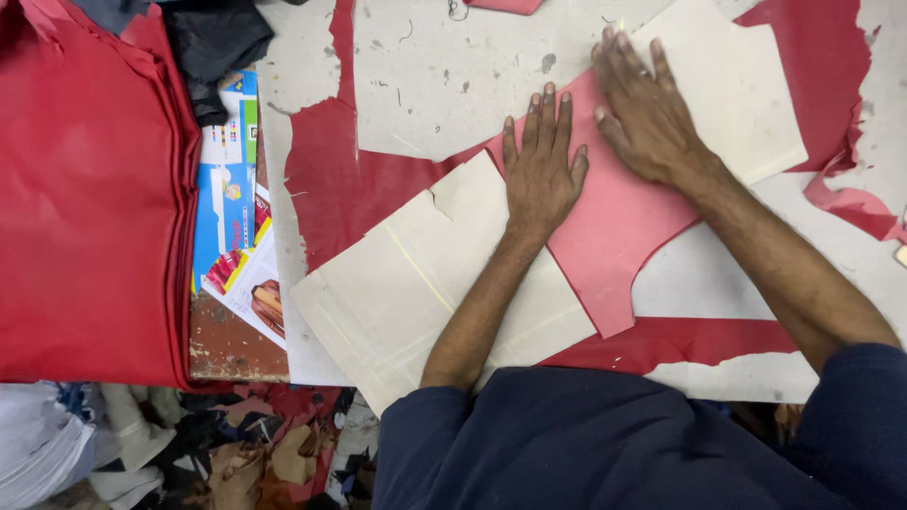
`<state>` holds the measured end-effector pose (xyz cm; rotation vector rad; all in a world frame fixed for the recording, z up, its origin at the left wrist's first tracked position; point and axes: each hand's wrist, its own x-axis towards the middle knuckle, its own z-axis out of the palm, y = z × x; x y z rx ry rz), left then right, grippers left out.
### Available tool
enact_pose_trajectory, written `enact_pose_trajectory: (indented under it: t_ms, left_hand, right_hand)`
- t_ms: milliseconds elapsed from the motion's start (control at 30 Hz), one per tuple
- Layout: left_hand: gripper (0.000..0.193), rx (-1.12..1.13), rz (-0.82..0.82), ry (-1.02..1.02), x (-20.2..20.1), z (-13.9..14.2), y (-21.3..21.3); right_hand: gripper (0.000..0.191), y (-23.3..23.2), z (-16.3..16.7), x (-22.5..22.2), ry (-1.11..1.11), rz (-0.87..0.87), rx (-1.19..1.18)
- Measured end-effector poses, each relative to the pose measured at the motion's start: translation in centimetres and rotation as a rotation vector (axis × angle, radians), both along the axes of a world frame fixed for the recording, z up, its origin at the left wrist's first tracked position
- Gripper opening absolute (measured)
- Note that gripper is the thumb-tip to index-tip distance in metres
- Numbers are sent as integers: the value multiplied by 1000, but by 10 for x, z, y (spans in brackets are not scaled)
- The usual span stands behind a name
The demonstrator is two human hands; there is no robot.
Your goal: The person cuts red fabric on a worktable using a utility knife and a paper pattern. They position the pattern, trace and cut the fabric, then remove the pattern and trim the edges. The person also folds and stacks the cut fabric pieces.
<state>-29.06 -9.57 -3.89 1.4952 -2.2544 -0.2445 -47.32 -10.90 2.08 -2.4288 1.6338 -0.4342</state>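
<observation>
Item: pink cut piece [614, 227], a curved panel of thin sheet material, lying flat at the centre of the worn white tabletop [444, 85], between two cream card patterns. Left hand [540, 170]: flat, fingers spread toward 12 o'clock, palm down on the pink piece's left edge where it meets the lower cream pattern [416, 283]; gripping nothing. Right hand [645, 109]: likewise flat and released, at 1 o'clock of the left, pressing where the pink piece meets the upper cream pattern [737, 85]. Beneath: red sheet [340, 179], torn and irregular, spreading to 3 o'clock. At 9 o'clock: stack of folded red material [85, 208]; printed leaflets [231, 189] beside it. Handling note: the smoothing probably goes best with both palms kept flat and pressure even, working outward so the piece does not creep against the patterns.
</observation>
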Motion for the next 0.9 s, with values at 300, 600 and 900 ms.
enact_pose_trajectory:
  t_ms: [300, 600, 900]
  left_hand:
    - [68, 1, 2, -50, 0, 5, 12]
    - [59, -21, 17, -88, -2, -7, 20]
    - [49, -94, -2, -8, -3, -7, 23]
  right_hand:
    - [73, 11, 16, 14, 81, 17, 41]
    - [65, 171, 72, 68, 48, -13, 54]
    - [39, 220, 73, 40, -188, -290, 313]
